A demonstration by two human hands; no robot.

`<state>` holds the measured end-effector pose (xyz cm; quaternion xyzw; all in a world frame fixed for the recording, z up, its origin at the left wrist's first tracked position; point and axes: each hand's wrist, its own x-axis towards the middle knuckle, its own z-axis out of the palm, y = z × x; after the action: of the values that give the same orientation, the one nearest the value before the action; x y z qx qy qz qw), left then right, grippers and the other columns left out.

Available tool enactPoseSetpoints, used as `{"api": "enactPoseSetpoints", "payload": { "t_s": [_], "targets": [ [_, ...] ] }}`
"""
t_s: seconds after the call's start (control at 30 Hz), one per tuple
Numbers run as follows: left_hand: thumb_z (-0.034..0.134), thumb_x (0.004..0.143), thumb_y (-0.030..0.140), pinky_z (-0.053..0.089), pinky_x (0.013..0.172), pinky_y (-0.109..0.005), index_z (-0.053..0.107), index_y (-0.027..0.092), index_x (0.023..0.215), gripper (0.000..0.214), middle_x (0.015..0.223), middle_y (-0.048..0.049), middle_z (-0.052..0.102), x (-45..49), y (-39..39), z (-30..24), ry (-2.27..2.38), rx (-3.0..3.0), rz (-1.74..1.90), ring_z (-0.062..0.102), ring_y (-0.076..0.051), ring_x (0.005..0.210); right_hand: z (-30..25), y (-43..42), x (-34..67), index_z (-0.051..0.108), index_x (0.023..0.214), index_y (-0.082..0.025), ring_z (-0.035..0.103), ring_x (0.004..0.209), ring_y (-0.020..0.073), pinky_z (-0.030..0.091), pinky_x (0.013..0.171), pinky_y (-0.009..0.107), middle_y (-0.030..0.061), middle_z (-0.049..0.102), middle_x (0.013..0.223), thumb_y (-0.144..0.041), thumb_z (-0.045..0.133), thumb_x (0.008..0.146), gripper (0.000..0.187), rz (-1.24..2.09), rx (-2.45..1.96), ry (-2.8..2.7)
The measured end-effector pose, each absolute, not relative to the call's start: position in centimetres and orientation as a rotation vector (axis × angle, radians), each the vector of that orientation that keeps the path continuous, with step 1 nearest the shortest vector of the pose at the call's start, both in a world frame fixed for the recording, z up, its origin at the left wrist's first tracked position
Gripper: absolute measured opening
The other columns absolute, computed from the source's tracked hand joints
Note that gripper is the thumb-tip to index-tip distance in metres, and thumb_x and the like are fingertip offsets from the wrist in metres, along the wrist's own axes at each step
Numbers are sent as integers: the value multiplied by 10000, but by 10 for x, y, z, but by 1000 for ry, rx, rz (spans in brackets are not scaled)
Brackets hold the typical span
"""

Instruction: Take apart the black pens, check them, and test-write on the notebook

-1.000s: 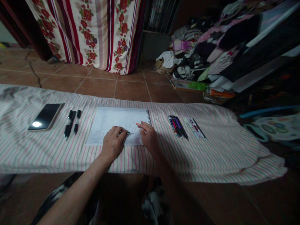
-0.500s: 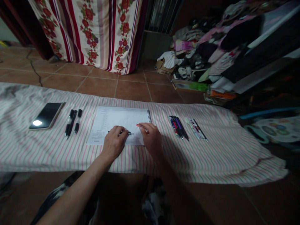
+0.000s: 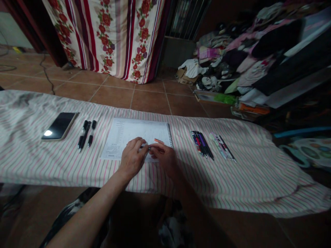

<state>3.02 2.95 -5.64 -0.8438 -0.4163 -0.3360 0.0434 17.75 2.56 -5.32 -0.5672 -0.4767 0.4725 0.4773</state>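
A black pen (image 3: 142, 147) lies in the fingers of my left hand (image 3: 133, 155), over the lower part of a spiral notebook (image 3: 139, 128). My right hand (image 3: 164, 156) meets it from the other side, its fingertips pinched at the pen's right end. Most of the pen is hidden by my fingers. Just beyond my right fingers shows a slim orange piece (image 3: 159, 141); whether it rests on the page or is still tucked in that hand, I cannot tell. The notebook's page carries faint print, and its coil is on the right side.
Left of the notebook are several black pens (image 3: 83, 136) and a phone (image 3: 60, 126). To its right lie several dark and purple pens (image 3: 203, 144) and a group of pale ones (image 3: 222, 146). A striped cloth (image 3: 248, 179) covers the table. Heaped clothes (image 3: 232, 58) stand behind, at right.
My right hand has moved down and left to the pen's end, closing the gap between my hands. The orange piece, earlier at its fingertips, now shows beyond them. The view has shifted slightly.
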Motion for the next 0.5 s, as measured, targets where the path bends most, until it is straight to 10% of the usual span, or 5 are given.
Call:
{"api": "enactPoseSetpoints", "payload": {
  "t_s": [0.33, 0.5],
  "targets": [
    [451, 858, 160, 473, 703, -325, 587, 166, 1012, 205, 898, -91, 605, 43, 14, -51, -1280, -2599, -1361, 537, -193, 844, -45, 29, 178, 676, 852, -152, 648, 713, 155, 540, 749, 328, 27, 681, 764, -341, 766, 554, 364, 1323, -1223, -689],
    [520, 842, 320, 471, 623, -283, 565, 175, 961, 194, 831, -47, 600, 52, 20, -59, -2034, -2434, -2104, 568, -152, 729, -42, 30, 180, 673, 798, -169, 644, 715, 153, 544, 722, 307, 21, 670, 770, -347, 784, 517, 350, 1378, -1208, -656]
  ]
}}
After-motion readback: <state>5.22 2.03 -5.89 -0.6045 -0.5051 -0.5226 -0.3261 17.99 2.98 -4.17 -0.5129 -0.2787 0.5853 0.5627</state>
